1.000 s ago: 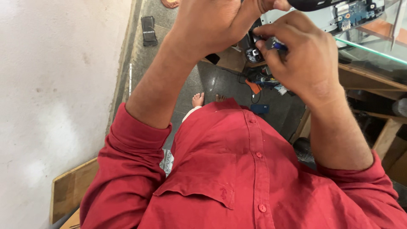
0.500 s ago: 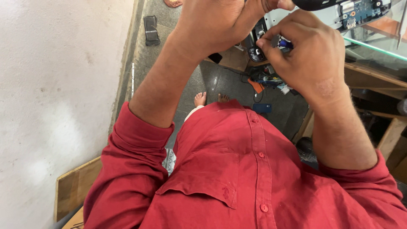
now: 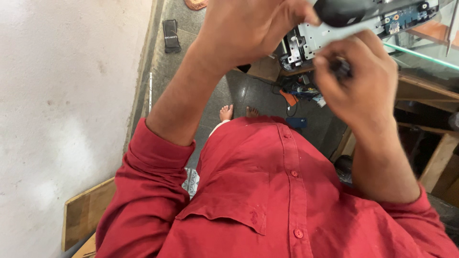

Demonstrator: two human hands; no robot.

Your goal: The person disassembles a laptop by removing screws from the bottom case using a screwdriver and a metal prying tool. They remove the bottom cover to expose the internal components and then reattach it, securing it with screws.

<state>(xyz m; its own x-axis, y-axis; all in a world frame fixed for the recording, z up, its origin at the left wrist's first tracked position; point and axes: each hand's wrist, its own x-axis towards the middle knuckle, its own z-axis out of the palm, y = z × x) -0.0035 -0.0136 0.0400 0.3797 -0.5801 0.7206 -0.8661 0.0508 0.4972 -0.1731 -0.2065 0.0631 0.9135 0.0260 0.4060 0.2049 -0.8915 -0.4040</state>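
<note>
Black case (image 3: 170,35) on grey floor (image 3: 205,71); wooden board (image 3: 86,220) by white wall (image 3: 62,105).

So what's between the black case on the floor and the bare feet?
In the head view, only bare grey floor lies between the black case and the bare feet; the left forearm crosses above part of it.

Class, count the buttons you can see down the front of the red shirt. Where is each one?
3. Top button sits near the collar, the middle button at chest height, and the bottom button is lowest on the shirt. More may be hidden below the frame.
</note>
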